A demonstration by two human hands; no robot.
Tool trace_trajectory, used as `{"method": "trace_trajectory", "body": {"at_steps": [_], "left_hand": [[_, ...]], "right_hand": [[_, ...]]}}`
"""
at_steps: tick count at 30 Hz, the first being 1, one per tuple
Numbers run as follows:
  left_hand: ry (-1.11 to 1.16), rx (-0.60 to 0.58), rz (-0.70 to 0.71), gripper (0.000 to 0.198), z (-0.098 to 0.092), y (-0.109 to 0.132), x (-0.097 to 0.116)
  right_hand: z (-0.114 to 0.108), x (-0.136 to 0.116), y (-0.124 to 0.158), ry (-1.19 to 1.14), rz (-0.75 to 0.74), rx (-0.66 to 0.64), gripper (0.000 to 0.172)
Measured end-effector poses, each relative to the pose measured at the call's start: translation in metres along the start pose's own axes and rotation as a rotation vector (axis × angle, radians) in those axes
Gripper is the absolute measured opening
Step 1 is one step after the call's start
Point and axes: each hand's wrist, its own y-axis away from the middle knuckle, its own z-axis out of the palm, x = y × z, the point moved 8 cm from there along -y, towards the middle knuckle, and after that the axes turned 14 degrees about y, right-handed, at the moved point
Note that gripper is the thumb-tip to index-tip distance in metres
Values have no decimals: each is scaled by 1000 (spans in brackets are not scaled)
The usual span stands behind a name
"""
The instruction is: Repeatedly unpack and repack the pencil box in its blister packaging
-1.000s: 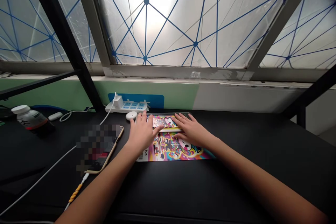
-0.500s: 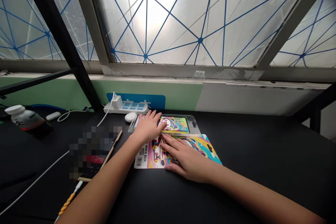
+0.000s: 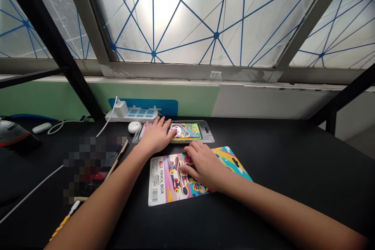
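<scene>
My left hand (image 3: pixel 157 134) lies with fingers spread on a colourful pencil box (image 3: pixel 191 131) in a clear plastic tray (image 3: pixel 208 136) near the wall. Closer to me is a printed cardboard sheet (image 3: pixel 168 189), lettered "PENCIL BOX", with a hang hole at its right end. On the upper middle of this card rests my right hand (image 3: pixel 203 166), its fingers slightly bent and the thumb apart. A gap of black tabletop shows between the tray and the card.
A white power strip (image 3: pixel 140 115) with a plugged-in charger stands against the wall, a round white case (image 3: pixel 134 127) beside the tray. Left of my forearm lie a partly blurred wood-edged item (image 3: pixel 117 160) and a cable (image 3: pixel 38 183). A bottle (image 3: pixel 14 134) sits at far left.
The card has come toward me under my right hand, away from the tray, and turned slightly. My left hand stays on the pencil box. The whole view has shifted a little.
</scene>
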Motion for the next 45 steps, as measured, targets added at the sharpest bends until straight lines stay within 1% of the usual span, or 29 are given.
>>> {"method": "trace_trajectory", "body": {"at_steps": [4, 6, 8, 11, 13, 14, 15, 16, 17, 19, 20, 21, 23, 25, 27, 35, 37, 41, 43, 45], "left_hand": [[2, 7, 10, 67, -1, 1, 2], [7, 5, 12, 65, -2, 1, 2], [17, -7, 14, 61, -2, 1, 2], [48, -30, 31, 57, -2, 2, 2], [81, -54, 43, 56, -4, 3, 4], [97, -68, 46, 57, -6, 4, 6], [109, -84, 44, 57, -7, 6, 7], [118, -98, 40, 57, -8, 7, 8], [124, -108, 35, 57, -10, 8, 10], [134, -109, 37, 54, -11, 9, 15], [141, -98, 46, 52, -12, 10, 18], [148, -76, 62, 50, -12, 10, 21], [158, -12, 106, 46, -13, 11, 27], [156, 48, 150, 41, -12, 13, 33], [149, 79, 177, 37, -10, 15, 35], [150, 39, 143, 35, -8, 16, 35], [149, 36, 141, 35, -8, 16, 35], [137, 46, 138, 36, -7, 16, 35], [126, 46, 136, 37, -6, 15, 35], [116, 35, 127, 41, -5, 15, 35]], "right_hand": [[1, 2, 1, 44, 16, 21, 30], [-2, 1, 2, 33, 25, 36, 28], [-5, 2, 3, -2, 59, 19, 28], [-16, 19, 1, -49, 149, -25, 33], [-25, 43, 0, -59, 211, -61, 36], [-27, 59, -1, -62, 242, -95, 38], [-26, 77, 0, -78, 269, -158, 40], [-19, 96, 1, -112, 283, -263, 43], [-12, 115, 3, -152, 298, -340, 47], [2, 149, 9, -262, 323, -449, 52], [9, 162, 11, -313, 331, -477, 53], [13, 173, 13, -350, 347, -475, 54], [19, 184, 15, -384, 354, -466, 55], [21, 186, 16, -379, 344, -458, 55], [20, 185, 15, -369, 339, -452, 56], [10, 199, 19, -299, 355, -436, 55], [5, 193, 16, -319, 330, -373, 54], [1, 166, 5, -345, 309, -220, 53], [5, 155, 1, -328, 330, -212, 52], [10, 151, -1, -319, 350, -233, 52]]}}
